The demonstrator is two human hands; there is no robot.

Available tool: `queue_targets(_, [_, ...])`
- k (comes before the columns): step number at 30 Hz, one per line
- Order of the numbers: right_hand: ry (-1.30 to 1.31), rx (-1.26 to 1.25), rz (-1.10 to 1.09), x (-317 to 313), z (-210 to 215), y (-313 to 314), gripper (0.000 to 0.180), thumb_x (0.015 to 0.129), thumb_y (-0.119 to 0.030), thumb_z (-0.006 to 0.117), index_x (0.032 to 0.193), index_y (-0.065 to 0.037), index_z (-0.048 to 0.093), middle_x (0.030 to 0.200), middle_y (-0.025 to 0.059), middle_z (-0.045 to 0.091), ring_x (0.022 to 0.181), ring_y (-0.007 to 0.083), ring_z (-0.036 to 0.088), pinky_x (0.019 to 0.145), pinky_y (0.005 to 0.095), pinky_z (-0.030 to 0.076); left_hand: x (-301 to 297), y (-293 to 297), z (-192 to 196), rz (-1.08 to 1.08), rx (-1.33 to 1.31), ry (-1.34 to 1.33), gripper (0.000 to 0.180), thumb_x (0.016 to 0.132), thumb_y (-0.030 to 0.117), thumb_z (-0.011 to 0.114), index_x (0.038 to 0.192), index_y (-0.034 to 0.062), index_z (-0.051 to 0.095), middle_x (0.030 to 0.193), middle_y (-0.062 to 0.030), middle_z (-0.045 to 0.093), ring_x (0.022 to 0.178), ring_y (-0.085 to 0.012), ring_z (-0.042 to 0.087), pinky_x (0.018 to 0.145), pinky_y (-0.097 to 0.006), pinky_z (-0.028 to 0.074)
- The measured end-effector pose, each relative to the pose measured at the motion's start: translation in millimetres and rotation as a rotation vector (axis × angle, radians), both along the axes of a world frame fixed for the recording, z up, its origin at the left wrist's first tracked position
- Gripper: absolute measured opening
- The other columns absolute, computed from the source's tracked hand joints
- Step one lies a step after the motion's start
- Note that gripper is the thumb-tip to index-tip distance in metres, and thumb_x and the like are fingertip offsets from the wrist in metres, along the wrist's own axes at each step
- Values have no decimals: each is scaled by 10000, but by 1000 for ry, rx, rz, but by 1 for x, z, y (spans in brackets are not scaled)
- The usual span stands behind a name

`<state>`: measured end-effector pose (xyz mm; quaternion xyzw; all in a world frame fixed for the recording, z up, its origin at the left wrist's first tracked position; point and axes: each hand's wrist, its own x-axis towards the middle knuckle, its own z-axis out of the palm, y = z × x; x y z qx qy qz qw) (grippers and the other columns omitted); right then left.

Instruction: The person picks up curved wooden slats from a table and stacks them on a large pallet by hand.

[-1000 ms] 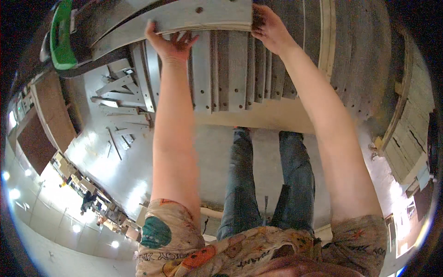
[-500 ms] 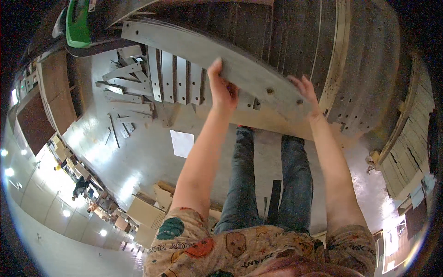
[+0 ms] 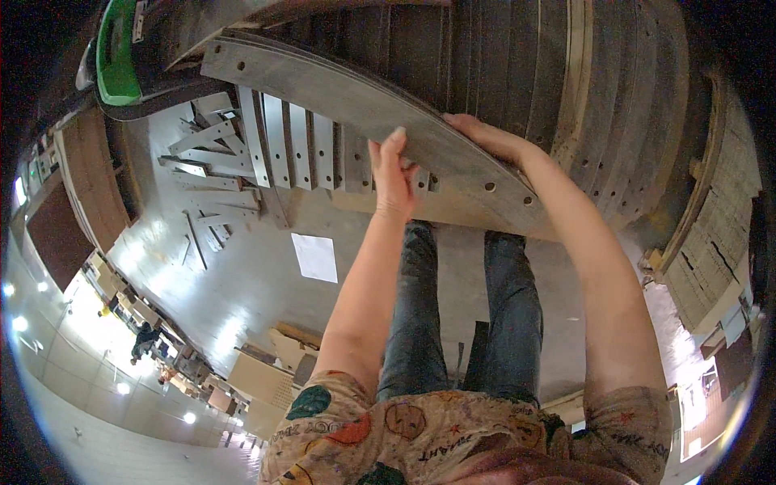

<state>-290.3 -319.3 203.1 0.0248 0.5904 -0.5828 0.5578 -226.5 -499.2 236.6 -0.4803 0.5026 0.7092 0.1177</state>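
Note:
A long grey board [image 3: 323, 85] with round holes near its ends stretches across the upper middle, slanting down to the right. My right hand [image 3: 489, 139] reaches over its upper edge, its fingers curled over that edge and the thumb hidden. Lower down, my left hand [image 3: 394, 182] is raised against the board's lower side with its thumb and fingers apart. Some of its fingers are bent, and it does not clearly grip the board. Behind the board's upper edge, thin layered edges of similar boards show.
Grey strips with holes [image 3: 275, 137] stand in a row at left, beside a loose heap of strips [image 3: 212, 153]. A white sheet [image 3: 314, 257] lies on the floor. A green machine part [image 3: 117, 61] is at upper left; dark ribbed boards [image 3: 493, 65] lie beyond.
My right hand has moved from the board's right end up and left onto its upper edge. My left hand has loosened on the lower side. The board has tilted and now appears broader.

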Motion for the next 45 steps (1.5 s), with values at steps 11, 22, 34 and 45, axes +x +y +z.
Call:
queue_targets(11, [-86, 100, 176, -29, -7, -14, 845, 782, -725, 326, 1286, -56, 435, 1262, 114, 476, 1135, 225, 460, 961, 359, 340, -74, -56, 5, 53, 245, 337, 597, 721, 566, 561, 1150, 159, 483, 1128, -49, 513, 1034, -238, 480, 861, -417, 395])
queue_targets(22, [-143, 55, 70, 71, 5, -7, 777, 823, -658, 336, 1387, -130, 261, 1407, 103, 293, 1278, 251, 295, 1028, 385, 242, -17, -35, 2, 85, 230, 324, 621, 731, 539, 514, 1177, 111, 456, 1041, -87, 530, 974, -269, 506, 799, -428, 427])
queue_targets(34, [-169, 329, -405, 122, -14, -32, 835, 777, -707, 350, 1287, -51, 423, 1287, 195, 441, 1192, 326, 417, 1000, 376, 301, 23, 7, 5, -55, 305, 226, 697, 643, 542, 576, 1151, 77, 468, 1013, -104, 526, 911, -293, 511, 786, -442, 414])
queue_targets(45, [186, 406, -701, 187, 75, -8, 476, 858, -385, 496, 1068, 41, 520, 1032, 211, 569, 981, 264, 531, 856, 326, 385, 59, 53, 90, -194, 202, 126, 504, 719, 494, 491, 965, 56, 530, 859, -57, 545, 780, -178, 530, 661, -307, 429])
